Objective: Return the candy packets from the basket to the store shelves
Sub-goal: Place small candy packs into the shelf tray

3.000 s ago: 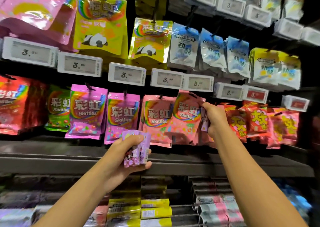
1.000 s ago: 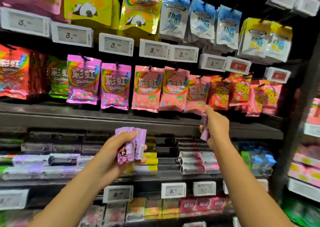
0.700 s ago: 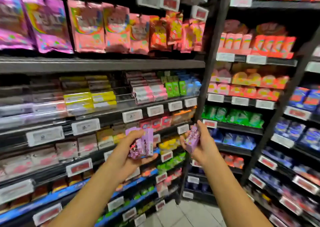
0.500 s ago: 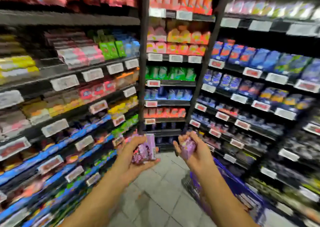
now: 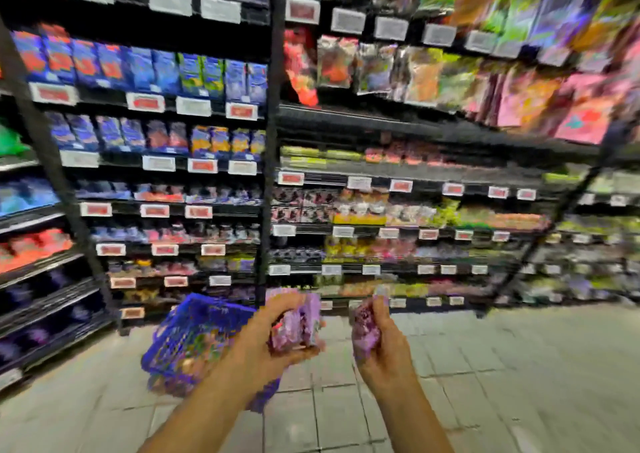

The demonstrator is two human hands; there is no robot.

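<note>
Left hand [image 5: 263, 341] grips two purple candy packets [image 5: 298, 321]; right hand [image 5: 381, 345] clasps one more [image 5: 363, 324]. Motion blur hides their print. Blue basket [image 5: 194, 335] sits left of both.

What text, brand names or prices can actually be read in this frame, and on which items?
None can be read; motion blur smears the whole frame.
Shelf price tags: red or white blanks, figures unreadable.
Hanging bags: print blurred to colour patches.
Blue packs: no legible brand.
Purple packets in left hand and right hand: print unreadable.
</note>
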